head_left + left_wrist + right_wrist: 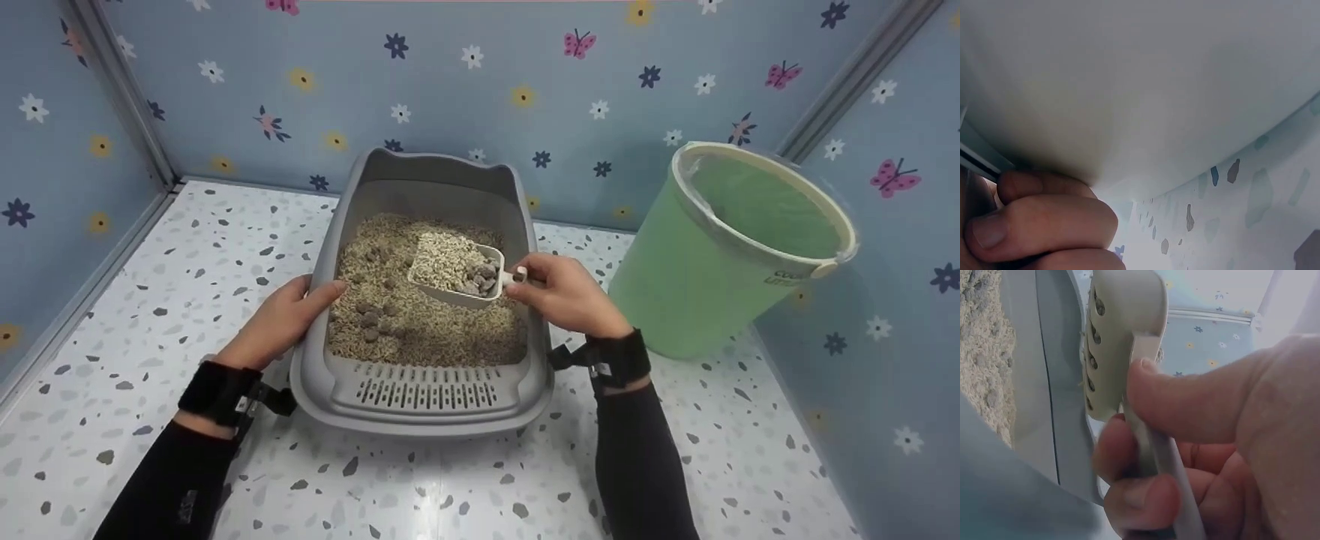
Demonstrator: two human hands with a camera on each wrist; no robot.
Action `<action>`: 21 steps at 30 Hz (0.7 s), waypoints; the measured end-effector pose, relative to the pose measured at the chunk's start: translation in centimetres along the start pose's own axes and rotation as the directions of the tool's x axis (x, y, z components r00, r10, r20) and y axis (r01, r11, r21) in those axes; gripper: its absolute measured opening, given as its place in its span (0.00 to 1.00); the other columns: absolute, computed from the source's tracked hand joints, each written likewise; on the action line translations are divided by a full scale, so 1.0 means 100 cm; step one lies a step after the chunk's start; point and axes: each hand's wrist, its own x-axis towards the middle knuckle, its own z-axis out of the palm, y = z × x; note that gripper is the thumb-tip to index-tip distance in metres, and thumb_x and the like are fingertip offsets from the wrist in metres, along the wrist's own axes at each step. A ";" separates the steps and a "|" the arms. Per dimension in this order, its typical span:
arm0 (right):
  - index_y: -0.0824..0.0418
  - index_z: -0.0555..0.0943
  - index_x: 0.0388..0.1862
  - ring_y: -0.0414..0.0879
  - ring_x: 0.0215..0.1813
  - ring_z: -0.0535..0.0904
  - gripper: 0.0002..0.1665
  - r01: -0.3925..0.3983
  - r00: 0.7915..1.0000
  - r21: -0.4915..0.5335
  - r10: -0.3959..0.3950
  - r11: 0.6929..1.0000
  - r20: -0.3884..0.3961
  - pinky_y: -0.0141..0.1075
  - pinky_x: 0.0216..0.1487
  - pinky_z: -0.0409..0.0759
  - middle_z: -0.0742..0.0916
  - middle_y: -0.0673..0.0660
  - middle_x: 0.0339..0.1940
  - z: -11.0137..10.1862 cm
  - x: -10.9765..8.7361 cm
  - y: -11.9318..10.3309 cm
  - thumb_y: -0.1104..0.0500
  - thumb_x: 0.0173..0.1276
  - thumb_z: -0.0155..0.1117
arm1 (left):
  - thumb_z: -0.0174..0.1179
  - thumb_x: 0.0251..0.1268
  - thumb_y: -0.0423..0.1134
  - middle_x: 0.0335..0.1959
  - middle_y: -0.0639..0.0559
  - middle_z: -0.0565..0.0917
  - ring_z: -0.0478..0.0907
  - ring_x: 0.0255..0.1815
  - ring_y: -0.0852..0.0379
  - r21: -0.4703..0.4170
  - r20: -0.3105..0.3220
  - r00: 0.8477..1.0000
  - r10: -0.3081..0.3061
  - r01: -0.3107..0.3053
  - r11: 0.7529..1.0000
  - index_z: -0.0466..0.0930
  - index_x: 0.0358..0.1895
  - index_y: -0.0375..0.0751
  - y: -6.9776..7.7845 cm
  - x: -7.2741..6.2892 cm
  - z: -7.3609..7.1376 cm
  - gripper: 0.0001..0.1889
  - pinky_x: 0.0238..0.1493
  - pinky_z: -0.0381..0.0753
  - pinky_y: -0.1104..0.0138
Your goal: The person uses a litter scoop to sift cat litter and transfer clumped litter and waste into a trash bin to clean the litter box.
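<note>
A grey litter box (420,424) stands on the speckled surface, with pale granular litter (442,337) and dark clumps (370,319) inside. My right hand (574,296) grips the short handle of a white litter scoop (454,296) over the box's right half. The scoop carries pale litter and several grey clumps (482,277). In the right wrist view, thumb and fingers wrap the handle beside the slotted scoop head (1129,309). My left hand (277,319) holds the box's left rim, thumb over the top. Its curled fingers (1055,225) show under the rim in the left wrist view.
A green translucent bin (660,277) with a clear liner over its cream rim stands tilted to the right of the box. Flower-patterned panels (465,82) enclose the back and sides. White speckled surface (150,300) extends around the box.
</note>
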 end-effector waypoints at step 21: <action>0.56 0.94 0.43 0.44 0.30 0.74 0.03 0.029 0.999 0.016 -0.029 0.999 0.022 0.37 0.33 0.76 0.85 0.49 0.29 -0.013 -0.009 0.006 0.58 0.75 0.79 | 0.52 0.83 0.74 0.65 0.29 0.81 0.88 0.55 0.40 -0.032 0.021 1.000 -0.017 0.018 0.999 0.53 0.89 0.32 -0.004 0.002 -0.001 0.54 0.54 0.90 0.59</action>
